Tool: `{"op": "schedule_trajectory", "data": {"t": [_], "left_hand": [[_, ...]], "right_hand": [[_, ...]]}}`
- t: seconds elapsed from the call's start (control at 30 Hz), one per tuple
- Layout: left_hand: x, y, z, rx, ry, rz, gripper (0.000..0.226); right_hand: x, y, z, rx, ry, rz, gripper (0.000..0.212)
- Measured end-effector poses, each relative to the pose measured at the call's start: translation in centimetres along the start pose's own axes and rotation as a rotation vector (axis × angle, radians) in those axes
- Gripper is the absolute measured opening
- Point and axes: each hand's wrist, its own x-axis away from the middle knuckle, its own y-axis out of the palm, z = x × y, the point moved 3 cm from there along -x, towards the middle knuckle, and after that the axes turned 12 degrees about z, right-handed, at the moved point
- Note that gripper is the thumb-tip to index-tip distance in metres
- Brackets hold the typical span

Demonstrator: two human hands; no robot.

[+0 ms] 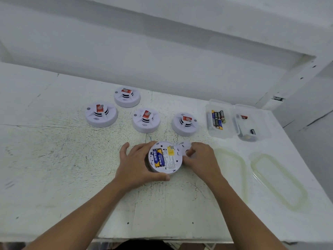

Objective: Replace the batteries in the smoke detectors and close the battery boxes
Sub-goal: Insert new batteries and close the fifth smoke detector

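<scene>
On the scuffed white table (54, 159) the round white plastic smoke detector (171, 160) lies face down, its battery bay open, with two blue-and-yellow cylindrical batteries (158, 157) side by side inside. The left hand (137, 163) curls round its rim, gripping it; the right hand (201, 157) pinches the thin white plastic battery cover (185, 146) at the detector's right edge. The likely trouble is a skewed cover: tabs missing their slots could snap under pressure or leave the bay loose. A slack left grip would let the detector spin, and a proud battery would block closing
</scene>
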Motion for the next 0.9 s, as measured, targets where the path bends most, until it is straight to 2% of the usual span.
{"op": "schedule_trajectory", "data": {"t": [0.17,0.27,0.4,0.57,0.67,0.77,0.9], "left_hand": [[-0.1,0.3,-0.3,-0.019,0.010,-0.021,0.119],[-0.1,0.2,-0.3,-0.010,0.015,-0.032,0.120],[-0.1,0.0,-0.2,0.013,0.023,-0.038,0.117],[-0.1,0.0,-0.4,0.036,0.018,-0.039,0.119],[-0.1,0.1,-0.4,0.038,0.030,-0.039,0.114],[-0.1,0.0,-0.3,0.041,0.028,-0.043,0.113],[-0.1,-0.1,-0.3,0.051,0.025,-0.034,0.112]], "right_hand": [[-0.7,-1.8,0.2,-0.338,0.220,-0.094,0.008],[-1.3,-2.6,-0.2,-0.469,0.193,-0.165,0.008],[-1.4,-3.3,-2.4,-0.384,0.014,-0.264,0.011],[-0.3,-3.0,-5.9,-0.075,-0.437,-0.415,0.016],[-0.1,-2.3,-6.7,0.056,-0.622,-0.482,0.016],[-0.1,-1.6,-6.7,0.110,-0.722,-0.532,0.016],[-0.5,-1.3,-6.7,0.112,-0.725,-0.571,0.013]]}}
